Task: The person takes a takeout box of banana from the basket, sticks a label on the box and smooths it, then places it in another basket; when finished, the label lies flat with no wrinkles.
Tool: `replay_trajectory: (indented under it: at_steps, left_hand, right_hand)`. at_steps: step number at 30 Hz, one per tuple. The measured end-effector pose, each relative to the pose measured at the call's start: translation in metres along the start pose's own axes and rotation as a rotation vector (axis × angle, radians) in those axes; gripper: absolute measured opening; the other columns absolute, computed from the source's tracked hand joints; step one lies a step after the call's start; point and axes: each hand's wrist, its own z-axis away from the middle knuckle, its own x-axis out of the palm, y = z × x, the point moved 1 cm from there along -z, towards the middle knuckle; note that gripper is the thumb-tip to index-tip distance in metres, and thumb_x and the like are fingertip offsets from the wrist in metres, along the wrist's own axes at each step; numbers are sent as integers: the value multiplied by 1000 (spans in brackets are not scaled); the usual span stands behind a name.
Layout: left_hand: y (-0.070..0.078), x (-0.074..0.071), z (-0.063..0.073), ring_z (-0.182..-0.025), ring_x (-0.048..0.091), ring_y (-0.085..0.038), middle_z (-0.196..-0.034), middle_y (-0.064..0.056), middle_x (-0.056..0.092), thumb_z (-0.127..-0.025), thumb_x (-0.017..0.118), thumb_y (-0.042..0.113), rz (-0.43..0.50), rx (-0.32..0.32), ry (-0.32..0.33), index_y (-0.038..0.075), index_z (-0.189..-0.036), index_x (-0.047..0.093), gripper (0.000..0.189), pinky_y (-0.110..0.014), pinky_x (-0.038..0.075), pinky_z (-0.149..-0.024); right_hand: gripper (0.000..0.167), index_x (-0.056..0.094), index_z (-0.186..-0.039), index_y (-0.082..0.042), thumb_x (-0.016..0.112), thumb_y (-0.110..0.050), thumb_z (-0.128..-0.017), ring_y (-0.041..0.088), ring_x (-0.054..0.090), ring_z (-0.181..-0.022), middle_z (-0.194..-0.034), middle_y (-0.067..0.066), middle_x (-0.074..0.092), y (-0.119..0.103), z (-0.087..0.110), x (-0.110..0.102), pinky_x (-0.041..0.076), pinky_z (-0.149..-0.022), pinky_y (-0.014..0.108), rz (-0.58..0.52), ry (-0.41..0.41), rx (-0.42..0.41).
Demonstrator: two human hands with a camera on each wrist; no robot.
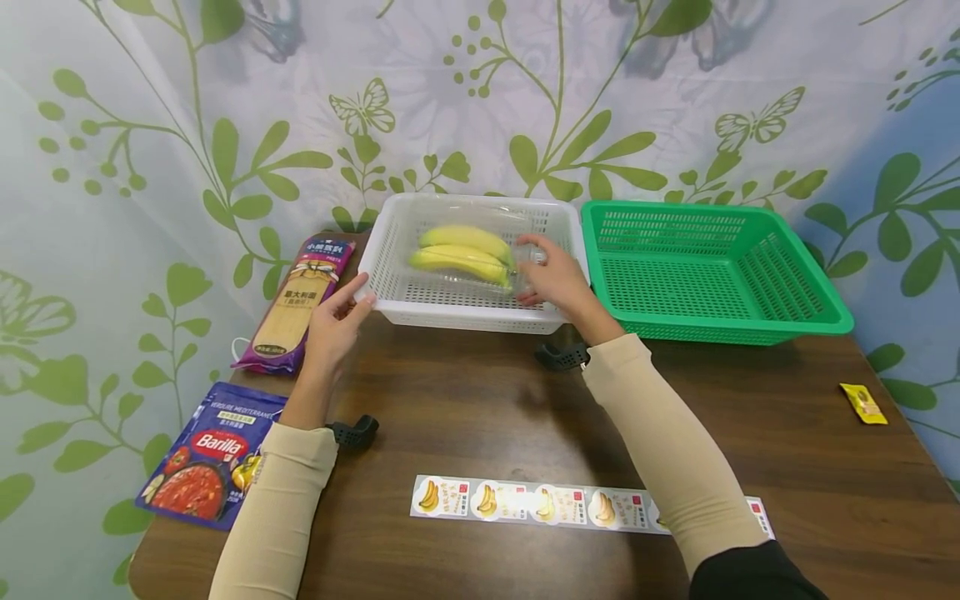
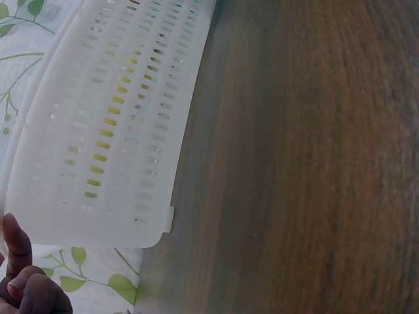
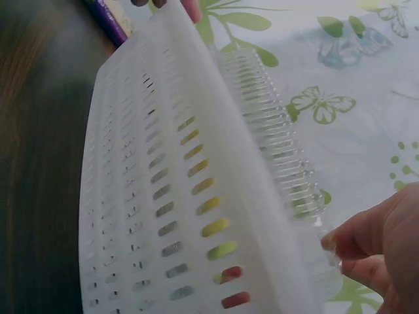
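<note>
Cloth (image 1: 450,108) printed with green leaves and butterflies hangs behind a brown wooden surface (image 1: 465,417). Between the person's hands sits a white basket (image 1: 465,318), slotted all round, and inside it lies a clear plastic box (image 3: 281,137) of bananas (image 1: 459,250). They are plump and gently curved, lying side by side, mostly bright yellow with a greenish tinge, their right ends showing a small dark tip. Light glints on the plastic over them.

The left hand (image 1: 333,325) grips the basket's near left corner between thumb and finger; the right hand (image 1: 555,275) reaches over the near rim and pinches the box's right end. That pinch is plainest in the right wrist view, which alone brings out the box's closely ridged edge beyond the rim. The left wrist view catches yellow through the slots and a little tab at the basket's lower corner. Only the head view takes in the green basket (image 1: 705,271) right of the right hand, the blue pouch (image 1: 213,454) beside the left forearm, the banana-printed label strip (image 1: 525,504) nearer the person than both hands, and a small yellow packet (image 1: 864,404) far to their right
</note>
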Motion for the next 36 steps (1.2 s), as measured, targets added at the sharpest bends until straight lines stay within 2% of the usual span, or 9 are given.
replay_trajectory:
  at_steps: [3, 6, 10, 13, 20, 27, 30, 36]
  left_hand:
    - [1, -1, 1, -88, 47, -15, -113, -1, 50, -100, 68, 34, -15, -24, -9, 26, -147, 58, 49, -19, 41, -64]
    - [2, -2, 1, -94, 48, -18, -118, -1, 49, -99, 67, 38, -37, -61, -20, 31, -147, 56, 50, -20, 43, -67]
    - [1, -2, 0, -94, 48, -19, -118, 0, 49, -99, 68, 39, -39, -82, -21, 33, -147, 56, 50, -20, 42, -66]
    - [0, -1, 0, -92, 47, -16, -118, 0, 49, -99, 68, 39, -37, -76, -16, 33, -147, 57, 50, -20, 41, -65]
    - [0, -1, 1, -96, 47, -14, -121, -1, 50, -99, 68, 39, -31, -56, -10, 31, -147, 57, 50, -20, 40, -68]
    - [0, 0, 0, -94, 47, -13, -116, 0, 52, -99, 69, 34, -27, -5, 0, 26, -146, 59, 49, -19, 39, -68]
    - [-1, 0, 0, -93, 47, -13, -114, -1, 53, -99, 69, 32, -27, 16, -1, 24, -146, 59, 48, -19, 38, -69]
    - [0, 0, 0, -98, 49, -14, -124, -3, 53, -99, 69, 33, -21, -4, -5, 26, -146, 58, 49, -20, 40, -70]
  right_hand:
    - [47, 48, -150, -23, 54, -18, -104, 39, 74, -79, -107, 25, 57, -4, 4, -4, 58, -77, 55, -33, 7, -16]
    - [46, 50, -149, -23, 54, -20, -104, 44, 73, -82, -97, 23, 55, -8, 8, -7, 60, -71, 49, -51, 11, -39]
    - [44, 51, -148, -22, 54, -20, -105, 39, 74, -77, -97, 23, 54, -15, 16, -13, 61, -67, 44, -61, 8, -61]
    - [44, 52, -148, -21, 54, -20, -104, 33, 74, -71, -101, 25, 55, -18, 23, -17, 61, -68, 44, -66, 3, -71]
    - [42, 55, -144, -21, 57, -24, -102, 43, 72, -77, -92, 23, 57, -22, 40, -25, 60, -71, 51, -38, 15, -125]
    - [40, 57, -142, -21, 59, -25, -102, 45, 72, -76, -82, 21, 55, -27, 59, -32, 60, -69, 49, -48, 20, -164]
    - [41, 57, -142, -22, 58, -24, -102, 45, 72, -75, -83, 21, 54, -28, 68, -35, 61, -67, 47, -39, 27, -177]
    - [40, 58, -142, -23, 60, -25, -102, 43, 72, -73, -90, 22, 54, -28, 85, -43, 61, -65, 45, -44, 34, -199]
